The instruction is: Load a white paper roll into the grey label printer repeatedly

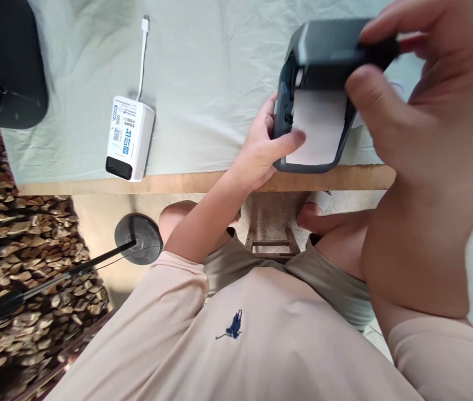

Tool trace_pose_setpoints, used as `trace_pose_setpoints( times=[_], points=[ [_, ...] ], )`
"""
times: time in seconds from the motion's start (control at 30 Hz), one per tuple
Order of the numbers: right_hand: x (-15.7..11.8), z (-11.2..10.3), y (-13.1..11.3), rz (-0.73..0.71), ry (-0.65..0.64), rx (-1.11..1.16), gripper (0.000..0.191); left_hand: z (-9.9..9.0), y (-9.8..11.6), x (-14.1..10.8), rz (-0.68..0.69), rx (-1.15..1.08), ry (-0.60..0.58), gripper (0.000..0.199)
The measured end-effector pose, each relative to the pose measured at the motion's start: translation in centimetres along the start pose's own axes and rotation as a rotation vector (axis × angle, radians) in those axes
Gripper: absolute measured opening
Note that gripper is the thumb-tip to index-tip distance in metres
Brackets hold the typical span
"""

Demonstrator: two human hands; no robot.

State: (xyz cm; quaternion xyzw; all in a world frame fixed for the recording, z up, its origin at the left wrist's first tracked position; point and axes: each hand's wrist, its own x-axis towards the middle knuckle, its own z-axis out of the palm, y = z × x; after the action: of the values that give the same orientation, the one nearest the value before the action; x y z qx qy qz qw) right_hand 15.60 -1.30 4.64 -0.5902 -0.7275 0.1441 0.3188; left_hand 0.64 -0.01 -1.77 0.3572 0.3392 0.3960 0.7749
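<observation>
Split wood (19, 250); round stand base (138, 239) on the floor (94, 223); white power bank (130, 136) on pale cloth (203, 67); left hand (261, 145), fingers clamped on a dark device (323, 42) by the table's (178, 182) near edge; right hand (420, 106), fingers pinching its far corner.

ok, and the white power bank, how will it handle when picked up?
The power bank looks boxy and hard-cased, so likely stiff. Flat faces suggest it won't roll. Its thin cable would probably flex and trail.

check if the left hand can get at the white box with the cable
Probably yes: nothing stands between the left hand and the white box on the cloth. But that hand grips the dark device, so it would likely need freeing first.
</observation>
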Motion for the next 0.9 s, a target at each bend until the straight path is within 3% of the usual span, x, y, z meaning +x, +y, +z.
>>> trace_pose_setpoints(
  times=[0.2, 0.37, 0.47, 0.53, 0.67, 0.8, 0.9],
  points=[
    [-0.3, -0.3, 0.6, -0.131, -0.123, -0.070, 0.034, 0.0, -0.1, -0.2, 0.046, -0.021, -0.031, 0.047],
    [-0.4, -0.8, 0.6, -0.063, -0.234, -0.203, 0.055, 0.3, 0.3, -0.6, 0.117, -0.151, -0.106, 0.031],
    [-0.6, -1.1, 0.0, -0.001, -0.297, -0.283, 0.067, 0.9, 0.4, -0.8, 0.140, -0.137, 0.020, 0.030],
    [-0.8, -1.2, -0.5, 0.017, -0.306, -0.299, 0.068, 1.3, 0.5, -0.9, 0.126, -0.093, 0.091, 0.028],
    [-0.8, -0.8, -0.8, 0.048, -0.323, -0.228, 0.065, 1.5, 0.5, -1.0, 0.130, -0.025, 0.007, 0.018],
    [-0.6, -0.5, -0.6, 0.035, -0.321, -0.169, 0.064, 1.1, 0.5, -0.8, 0.098, -0.028, 0.035, 0.018],
    [-0.6, -0.5, -0.6, 0.028, -0.320, -0.157, 0.065, 0.7, 0.4, -0.6, 0.126, -0.026, -0.030, 0.017]
  ],
)
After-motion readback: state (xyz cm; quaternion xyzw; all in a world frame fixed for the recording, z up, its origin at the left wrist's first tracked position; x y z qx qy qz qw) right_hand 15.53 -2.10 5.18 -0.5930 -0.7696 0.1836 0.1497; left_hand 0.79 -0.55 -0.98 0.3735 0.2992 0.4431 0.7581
